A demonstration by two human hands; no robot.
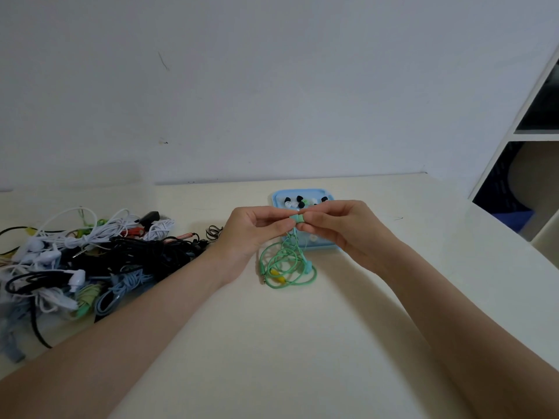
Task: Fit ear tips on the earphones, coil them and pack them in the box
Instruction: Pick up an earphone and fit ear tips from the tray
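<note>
Mint-green earbud (295, 219) pinched in both hands' grip, left hand (253, 234), right hand (341, 231), cord (287, 264) loosely looped

Both forearms reach fwd, left hand (257, 228) & right hand (341, 228) meet fingertip to fingertip, each pinching, fingers curled.

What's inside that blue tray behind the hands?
The blue tray holds loose black ear tips and white ear tips. The hands and green earphone cable cover its middle.

Both hands, left hand (257, 229) and right hand (341, 229), pinch a green earbud (295, 219) above the blue box (279, 197).
</note>
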